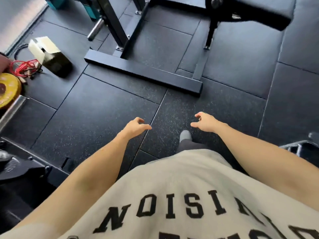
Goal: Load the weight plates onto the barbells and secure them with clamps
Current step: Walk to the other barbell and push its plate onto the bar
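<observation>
Two bare hands hang in front of us over dark rubber floor tiles (107, 107), and neither one holds anything.

Far out to the left of our left fingers, at the frame's edge, a yellow weight plate (9, 89) sits on a steel barbell sleeve (12, 109), which juts toward us. We judge this plate already loaded. No clamp shows on the sleeve from here. Just beyond it lie a tangle of red cord (22, 68) and a white-and-black box (50, 56). Below and left of the same fingers, dark plates (12, 167) rest low at the edge, likely stored there for loading, though blur hides detail.

Our left hand (135, 127) has its fingers loosely curled, thumb pointing right, gripping nothing. Well ahead of both sets of fingers stands the black frame of a rack (143, 73), with a second bare bar end (95, 29) beyond it.

Our right hand (205, 123) mirrors the left, fingers relaxed and hooked, empty. Just below it a grey-socked foot (185, 135) steps forward, so we seem to be walking between stations, arms free for balance. Past the right fingers, a bench pad (259, 12) sits at the top edge.
</observation>
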